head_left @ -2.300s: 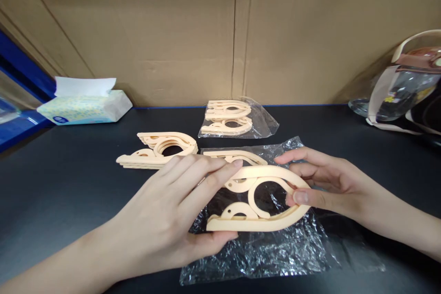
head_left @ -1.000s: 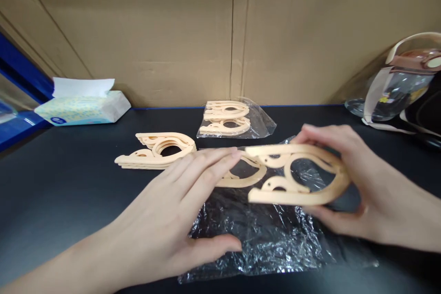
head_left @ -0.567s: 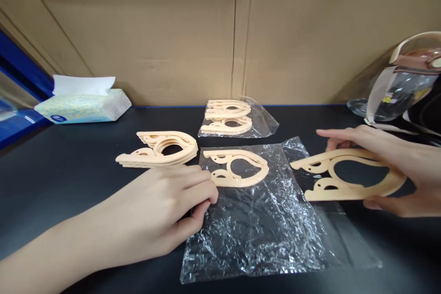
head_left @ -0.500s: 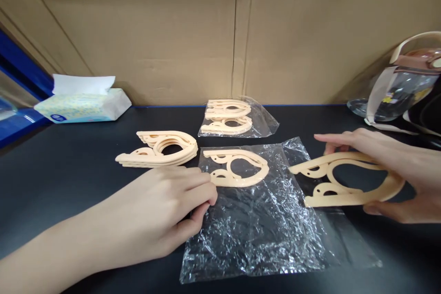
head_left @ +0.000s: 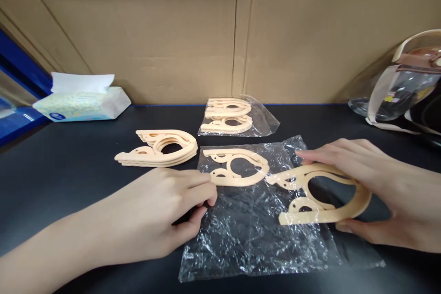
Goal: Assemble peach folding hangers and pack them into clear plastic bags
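My right hand (head_left: 382,193) grips a beige folded travel hanger (head_left: 358,204) by its rounded end, thumb below and fingers above. The hanger's two narrow ends point left, over the right part of a clear plastic bag (head_left: 255,243). Another folded hanger (head_left: 253,179) lies at the upper part of this bag. My left hand (head_left: 179,211) rests at the bag's left edge with fingers curled on it, covering the tip of that hanger; the exact grip is partly hidden. Just beyond my left hand is a stack of folded hangers (head_left: 179,158).
Farther back lies a second clear bag (head_left: 265,119) with folded hangers in it. A tissue pack (head_left: 86,103) sits at the back left. On the right stands a clear bottle (head_left: 409,82) with a strap. A cardboard wall (head_left: 172,32) closes off the black table's back.
My right hand has moved left and nearer to me, bringing its hanger over the bag's right part. My left hand has stayed almost in place.
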A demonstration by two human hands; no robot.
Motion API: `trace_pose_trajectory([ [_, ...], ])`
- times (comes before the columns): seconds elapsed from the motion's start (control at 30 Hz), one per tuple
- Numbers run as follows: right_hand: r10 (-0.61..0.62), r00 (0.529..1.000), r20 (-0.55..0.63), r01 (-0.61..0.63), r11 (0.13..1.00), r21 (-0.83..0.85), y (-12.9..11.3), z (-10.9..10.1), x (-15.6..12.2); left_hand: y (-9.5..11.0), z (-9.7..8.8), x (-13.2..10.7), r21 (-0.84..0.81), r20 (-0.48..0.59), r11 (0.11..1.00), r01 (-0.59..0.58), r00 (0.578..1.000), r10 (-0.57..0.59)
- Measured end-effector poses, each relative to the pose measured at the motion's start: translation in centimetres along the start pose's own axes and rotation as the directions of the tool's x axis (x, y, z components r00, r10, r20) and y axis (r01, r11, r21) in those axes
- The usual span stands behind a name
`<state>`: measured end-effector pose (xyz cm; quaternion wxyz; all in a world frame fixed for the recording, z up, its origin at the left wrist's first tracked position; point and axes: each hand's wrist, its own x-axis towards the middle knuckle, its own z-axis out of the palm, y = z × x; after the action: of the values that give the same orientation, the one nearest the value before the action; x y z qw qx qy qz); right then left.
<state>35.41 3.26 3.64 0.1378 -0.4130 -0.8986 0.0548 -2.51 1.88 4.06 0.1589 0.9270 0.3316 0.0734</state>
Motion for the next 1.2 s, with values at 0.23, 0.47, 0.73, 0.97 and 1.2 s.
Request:
trace_pose_trajectory([
  [0.23, -0.074, 0.979, 0.190, 0.058, 0.994, 0.092, -2.0, 0.4, 1.8, 0.2, 0.0, 0.0, -0.013, 0.029, 1.000, 0.014, 0.999, -0.013],
  [0.47, -0.016, 0.968, 0.250, -0.006, 0.996, 0.089, -0.9, 0.0, 1.0, 0.1, -0.4, -0.4, 0.027, 0.043, 0.998, 0.057, 0.997, -0.058],
  [0.73, 0.036, 0.956, 0.290, -0.072, 0.991, 0.114, -0.7, 0.0, 1.0, -0.2, -0.6, -0.6, 0.043, 0.095, 0.988, 0.146, 0.984, -0.149],
  [0.97, -0.051, 0.968, 0.246, 0.010, 0.986, 0.167, -2.6, 0.8, 2.3, -0.1, -0.6, -0.7, 0.004, 0.109, 0.986, 0.169, 0.980, -0.168],
  [1.2, -0.079, 0.972, 0.221, 0.023, 0.969, 0.246, -3.5, 1.9, 2.8, 0.1, -0.6, -0.6, 0.026, 0.082, 0.986, 0.167, 0.982, -0.168],
])
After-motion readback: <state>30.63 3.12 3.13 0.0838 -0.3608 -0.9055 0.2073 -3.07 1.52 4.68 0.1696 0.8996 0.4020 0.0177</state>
